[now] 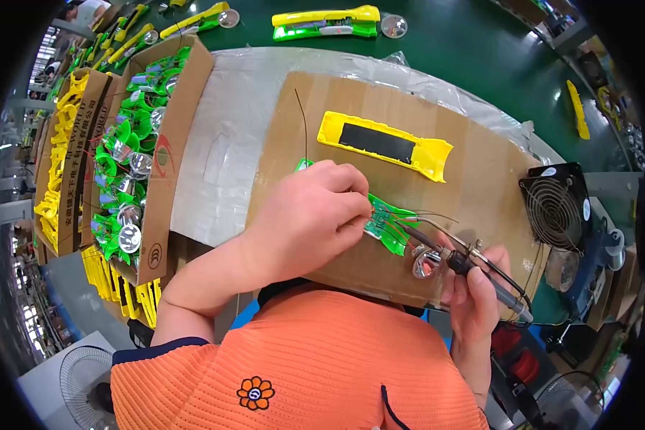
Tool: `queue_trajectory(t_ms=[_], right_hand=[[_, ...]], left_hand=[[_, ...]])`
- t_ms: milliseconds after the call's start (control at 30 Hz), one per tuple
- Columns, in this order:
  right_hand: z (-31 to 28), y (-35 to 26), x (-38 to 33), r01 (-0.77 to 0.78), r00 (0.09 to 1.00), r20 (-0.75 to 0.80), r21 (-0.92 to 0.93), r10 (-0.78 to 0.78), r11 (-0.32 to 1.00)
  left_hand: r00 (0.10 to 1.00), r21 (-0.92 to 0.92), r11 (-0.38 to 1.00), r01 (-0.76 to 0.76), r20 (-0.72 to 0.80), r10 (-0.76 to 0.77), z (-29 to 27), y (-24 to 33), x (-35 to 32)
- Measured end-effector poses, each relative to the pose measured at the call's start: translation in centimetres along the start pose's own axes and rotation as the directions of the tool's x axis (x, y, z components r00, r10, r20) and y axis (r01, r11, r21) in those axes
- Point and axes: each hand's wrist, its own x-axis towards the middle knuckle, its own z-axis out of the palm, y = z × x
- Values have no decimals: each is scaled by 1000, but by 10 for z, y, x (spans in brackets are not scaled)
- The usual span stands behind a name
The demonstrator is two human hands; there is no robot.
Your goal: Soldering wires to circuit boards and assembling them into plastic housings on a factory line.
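My left hand (319,215) is closed over a green flashlight half-shell (394,244) on the cardboard. Its fingertips pinch together at the shell's green circuit board (381,215); what they hold is hidden. In my right hand (476,301) is a soldering iron (505,295) with a thin metal tube fixed along it. The iron's tip points left, at the board. Thin wires run from the board toward a clear round reflector (426,264) beside the iron. Farther back lies a yellow half-shell (430,154) with a black strip inside.
A cardboard sheet (473,208) covers the work area. At left, one carton (186,136) holds green shells with reflectors, another holds yellow shells (54,186). A small black fan (554,204) stands at right. More flashlights (326,23) lie on the green bench behind.
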Motion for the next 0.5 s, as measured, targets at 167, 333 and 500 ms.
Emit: queue_trajectory(t_ms=[167,333,500], right_hand=[[9,1,15,-78,997,22,-47,80,996],[17,-2,18,-149,989,-4,-123,149,981],[23,-4,17,-175,984,0,-160,177,972]], left_hand=[[999,62,997,-47,2,47,0,-5,10],[999,73,996,-51,20,49,3,-7,6],[997,65,996,-61,45,58,0,-6,7]])
